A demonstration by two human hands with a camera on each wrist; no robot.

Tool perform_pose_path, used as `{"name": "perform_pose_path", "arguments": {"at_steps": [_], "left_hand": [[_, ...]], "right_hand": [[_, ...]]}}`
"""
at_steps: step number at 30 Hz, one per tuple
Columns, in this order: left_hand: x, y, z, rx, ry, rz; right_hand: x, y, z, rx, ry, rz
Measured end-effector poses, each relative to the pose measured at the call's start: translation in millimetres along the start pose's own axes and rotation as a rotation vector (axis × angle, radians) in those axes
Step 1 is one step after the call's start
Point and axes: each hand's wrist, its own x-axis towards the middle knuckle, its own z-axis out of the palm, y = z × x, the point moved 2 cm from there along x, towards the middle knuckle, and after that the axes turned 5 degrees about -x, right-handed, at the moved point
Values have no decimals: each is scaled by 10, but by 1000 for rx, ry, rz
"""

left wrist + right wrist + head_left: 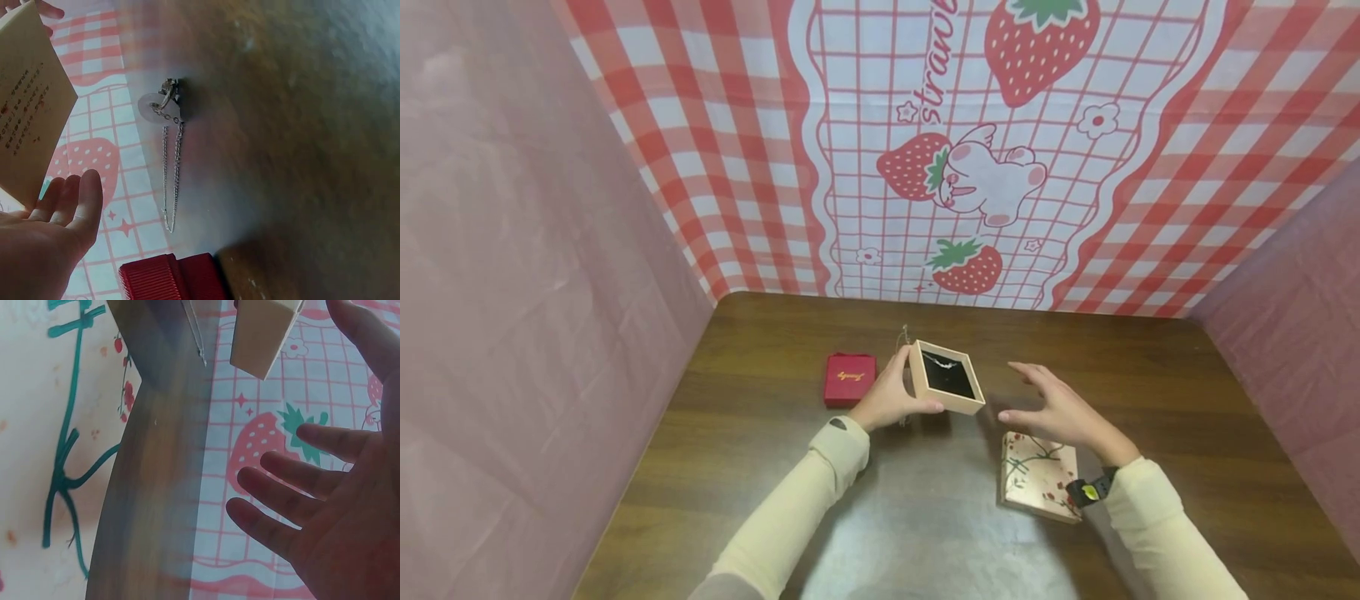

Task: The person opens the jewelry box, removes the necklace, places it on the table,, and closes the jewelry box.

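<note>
In the head view my left hand point(891, 396) grips a small cream jewelry box point(949, 405) by its left side, thumb along the near edge. The box is tilted above the table. Inside it, a silver necklace point(946, 364) lies on a black insert. The box's underside point(28, 103), printed with small text, shows in the left wrist view. My right hand point(1060, 410) hovers to the right of the box, fingers spread and holding nothing. Beneath it on the table lies a square box lid point(1037, 477) with green stems and red flowers.
A red box point(850, 379) with gold lettering sits left of my left hand. A silver chain point(175, 181) with a metal piece and a round translucent disc point(150, 107) lies on the wooden table point(760, 367). Behind stands a strawberry-print cloth point(880, 225); pink cloth hangs at both sides.
</note>
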Motion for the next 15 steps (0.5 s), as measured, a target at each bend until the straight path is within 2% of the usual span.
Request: {"name": "perform_pose_path", "arguments": {"at_steps": [6, 15], "left_hand": [[-10, 20, 13, -19, -21, 3], [-21, 37, 35, 3, -47, 7]], "right_hand": [[80, -17, 31, 58, -7, -10], [144, -87, 56, 100, -67, 3]]}}
